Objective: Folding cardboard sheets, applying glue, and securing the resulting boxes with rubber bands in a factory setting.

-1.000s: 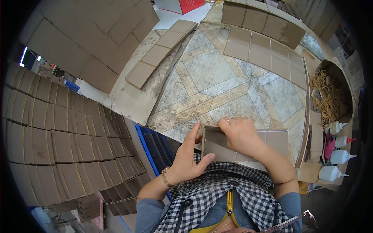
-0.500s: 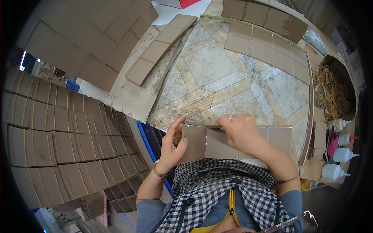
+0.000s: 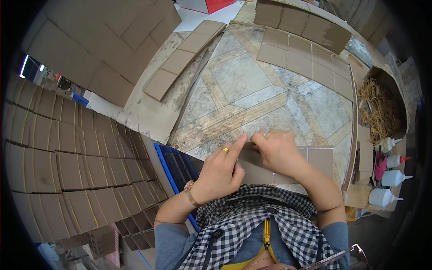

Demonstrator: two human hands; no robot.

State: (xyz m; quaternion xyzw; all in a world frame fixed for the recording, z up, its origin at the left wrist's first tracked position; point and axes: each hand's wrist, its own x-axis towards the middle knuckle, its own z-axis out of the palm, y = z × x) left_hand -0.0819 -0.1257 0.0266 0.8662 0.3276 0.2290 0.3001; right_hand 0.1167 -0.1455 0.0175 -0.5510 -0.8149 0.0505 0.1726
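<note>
Brown cardboard boxes (image 3: 90, 171) with yellow bands stand in rows, well apart to the left of the cardboard piece (image 3: 256, 173) that is between the two hands. Lower left from this piece are some open cardboard cells (image 3: 138, 225); their inside is in shadow. Nearer to its left side is a blue crate (image 3: 163, 164), with a dark inner part which is too dark to tell. Up and left from the piece, a narrow cardboard strip (image 3: 180, 60) lies flat.

The left hand (image 3: 220, 175) is at the left end of the piece and covers it; its forefinger is stretched toward the upper edge, and the thumb is bent below. I cannot tell whether it grips. The right hand (image 3: 279, 153) lies over the middle of the piece, with curled fingers pinching its upper edge. The piece continues below this hand and to its right, above the patterned surface (image 3: 261, 81).

Up and right from the piece lies a lined cardboard sheet (image 3: 306, 60). Farther right, an open brown container (image 3: 400, 76) holds a heap of tan rubber bands (image 3: 378, 110). Below it, also to the right of the piece, are white nozzle bottles (image 3: 390, 178), one with a red tip.
</note>
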